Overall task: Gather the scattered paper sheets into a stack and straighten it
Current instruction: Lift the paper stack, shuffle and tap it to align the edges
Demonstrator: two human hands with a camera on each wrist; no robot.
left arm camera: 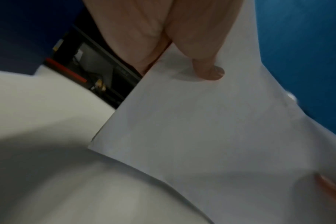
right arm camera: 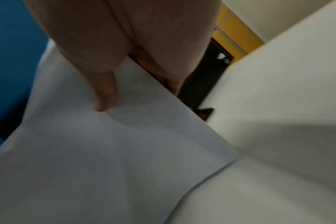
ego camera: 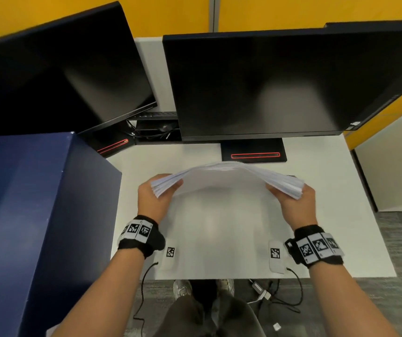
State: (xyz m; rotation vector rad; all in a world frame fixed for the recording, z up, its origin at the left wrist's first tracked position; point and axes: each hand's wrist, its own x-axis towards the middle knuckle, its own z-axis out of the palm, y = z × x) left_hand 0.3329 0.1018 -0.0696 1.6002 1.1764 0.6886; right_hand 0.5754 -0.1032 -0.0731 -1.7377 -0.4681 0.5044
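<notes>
Left hand grasps the left edge of the paper stack, centre frame, thumb on top. Stack bows upward, held above the white bench. Right hand grasps the right edge.

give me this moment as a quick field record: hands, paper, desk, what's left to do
left hand: grips the left end of the paper stack
right hand: grips the right end
paper stack: stood on its lower edge on the desk, bowed upward in the middle, ends fanned
loose sheets: none seen on the desk
surroundings: two dark monitors, navy box
left to do: even the edges
</notes>
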